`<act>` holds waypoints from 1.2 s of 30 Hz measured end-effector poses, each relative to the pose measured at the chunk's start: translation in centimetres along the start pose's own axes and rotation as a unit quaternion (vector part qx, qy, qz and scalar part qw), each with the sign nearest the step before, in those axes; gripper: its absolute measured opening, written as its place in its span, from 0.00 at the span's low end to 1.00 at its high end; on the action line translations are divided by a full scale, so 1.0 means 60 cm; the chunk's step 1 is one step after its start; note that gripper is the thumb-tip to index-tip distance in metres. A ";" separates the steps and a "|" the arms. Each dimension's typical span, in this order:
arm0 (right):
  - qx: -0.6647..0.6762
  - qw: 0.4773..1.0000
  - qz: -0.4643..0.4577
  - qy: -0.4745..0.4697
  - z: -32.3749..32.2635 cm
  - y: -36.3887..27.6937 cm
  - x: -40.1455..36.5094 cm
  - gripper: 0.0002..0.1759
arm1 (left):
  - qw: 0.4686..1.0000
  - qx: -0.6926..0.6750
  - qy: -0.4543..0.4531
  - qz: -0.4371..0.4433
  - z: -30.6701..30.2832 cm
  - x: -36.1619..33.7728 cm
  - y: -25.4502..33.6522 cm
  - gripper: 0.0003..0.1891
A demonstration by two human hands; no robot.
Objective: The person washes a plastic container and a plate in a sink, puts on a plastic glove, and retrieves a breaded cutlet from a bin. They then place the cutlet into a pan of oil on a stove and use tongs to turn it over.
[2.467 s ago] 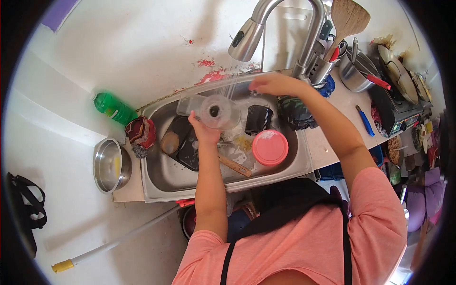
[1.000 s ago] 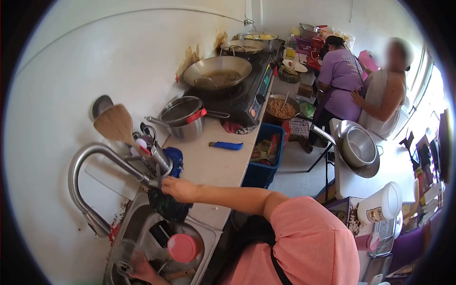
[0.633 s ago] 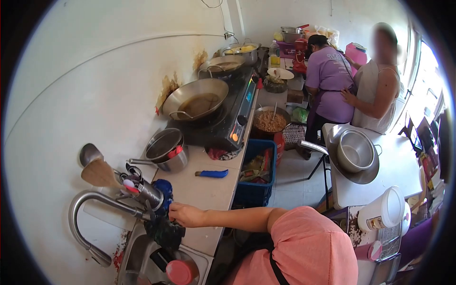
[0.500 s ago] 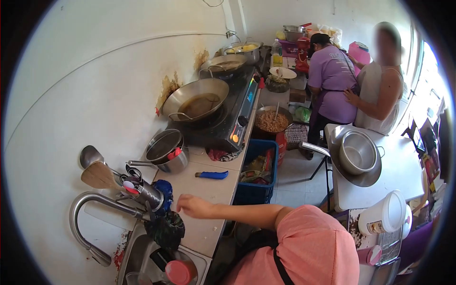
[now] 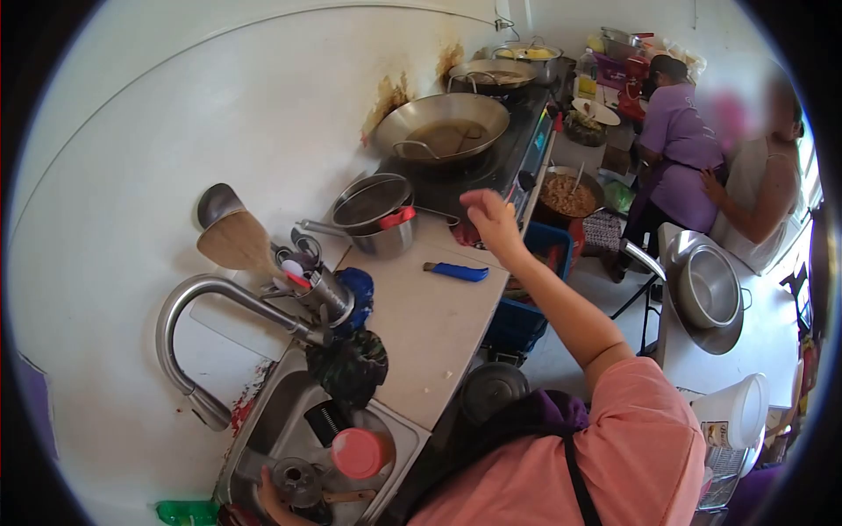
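My right hand [image 5: 493, 226] is raised over the counter edge near the stove, fingers loosely bent and apart, with nothing visible in it. Below it on the counter lies a knife with a blue handle [image 5: 460, 273]. Down in the sink [image 5: 406, 430], my left hand [image 5: 270, 493] is at the side of a clear container [image 5: 296, 482], its fingers partly hidden and seemingly curled round it. Beside that container are a jar with a pink lid [image 5: 358, 452], a black ridged object [image 5: 327, 423] and a wooden handle [image 5: 349, 496].
A wok of oil [image 5: 441, 131] sits on the stove [image 5: 452, 180]. Pots with a strainer [image 5: 375, 206] stand near a utensil holder [image 5: 326, 295]. The faucet [image 5: 175, 329] arches over the sink. Two people [image 5: 680, 131] stand at the back by a table with a steel pot [image 5: 709, 285].
My right hand has lifted from near the black bag and moved away toward the stove. The view has shifted, bringing more of the sink and my left hand into sight.
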State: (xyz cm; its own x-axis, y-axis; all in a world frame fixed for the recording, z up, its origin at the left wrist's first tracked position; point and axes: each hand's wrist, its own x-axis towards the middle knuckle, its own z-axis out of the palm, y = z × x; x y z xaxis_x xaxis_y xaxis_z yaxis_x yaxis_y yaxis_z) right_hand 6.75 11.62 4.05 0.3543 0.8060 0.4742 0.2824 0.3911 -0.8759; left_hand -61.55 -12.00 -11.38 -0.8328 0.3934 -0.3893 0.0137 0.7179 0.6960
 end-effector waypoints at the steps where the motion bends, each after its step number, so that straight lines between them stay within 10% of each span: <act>1: -0.211 0.956 -0.195 0.052 0.004 -0.007 0.014 0.10 | 1.000 0.017 0.008 -0.011 0.010 -0.007 0.018 0.35; 4: -0.183 0.951 -0.251 -0.009 0.035 -0.036 0.048 0.13 | 0.998 0.052 0.009 0.020 0.022 0.002 0.027 0.37; 8: -0.442 0.865 -0.103 -0.212 0.071 -0.075 0.073 0.25 | 0.975 0.127 0.135 0.125 0.040 0.051 0.001 0.39; 14: -0.192 0.889 0.172 -0.379 0.039 -0.019 0.114 0.32 | 0.915 0.167 0.257 0.261 -0.022 -0.168 0.040 0.21; 17: 0.002 0.908 0.218 -0.359 0.041 -0.005 0.117 0.28 | 0.922 0.060 0.167 0.344 0.006 -0.290 0.078 0.14; 20: 0.089 0.917 0.184 -0.342 0.043 -0.036 0.124 0.23 | 0.920 -0.189 -0.115 0.323 0.116 -0.494 0.217 0.15; 24: 0.100 0.923 0.096 -0.360 0.058 -0.089 0.138 0.21 | 0.807 -0.182 -0.407 0.388 0.282 -0.622 0.374 0.22; 27: 0.036 0.943 -0.021 -0.331 0.074 -0.094 0.138 0.19 | 0.754 -0.236 -0.549 0.274 0.405 -0.675 0.470 0.29; 29: -0.152 0.893 -0.377 -0.195 0.093 -0.056 0.139 0.15 | 0.710 -0.262 -0.626 0.188 0.464 -0.687 0.520 0.32; 33: 0.055 0.941 -0.276 -0.189 0.050 -0.050 0.124 0.12 | 0.649 -0.302 -0.694 0.078 0.523 -0.678 0.585 0.27; 36: 0.414 0.893 0.176 -0.028 0.083 0.008 0.092 0.14 | 0.680 -0.288 -0.672 0.065 0.523 -0.666 0.600 0.23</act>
State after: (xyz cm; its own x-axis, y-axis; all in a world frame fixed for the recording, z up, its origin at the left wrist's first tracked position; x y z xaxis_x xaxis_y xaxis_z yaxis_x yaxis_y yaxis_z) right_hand 4.39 18.47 5.79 0.2397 0.9557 0.1706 -0.6014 0.2842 -0.7467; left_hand -10.41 16.15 10.33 0.4167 0.8788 -0.2324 -0.5016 0.4355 0.7475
